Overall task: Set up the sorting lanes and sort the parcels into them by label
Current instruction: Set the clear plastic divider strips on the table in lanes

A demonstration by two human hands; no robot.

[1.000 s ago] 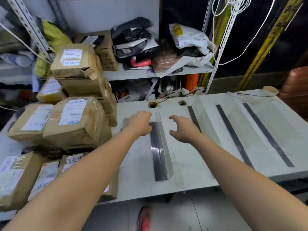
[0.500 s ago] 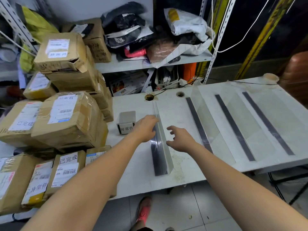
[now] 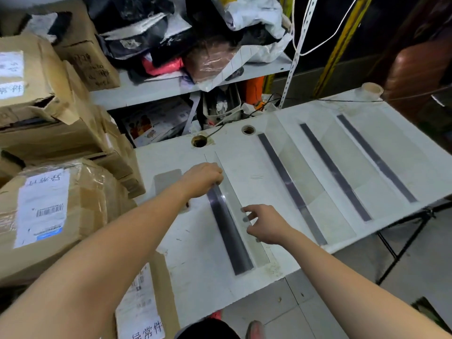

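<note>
White table (image 3: 195, 253) below cluttered shelving. Clear divider (image 3: 230, 236) stands at table's left end; parcels (image 3: 61, 204) stacked off that end. Left hand (image 3: 203, 178) grips divider's top edge, right hand (image 3: 266, 226) pinches it nearer table's front. Likely light, stiff, slick, brittle: hold by edges, both hands.

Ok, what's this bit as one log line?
step: lane setup | left hand: grips clear divider | right hand: pinches same divider | parcels: piled at left, none in lanes
</note>
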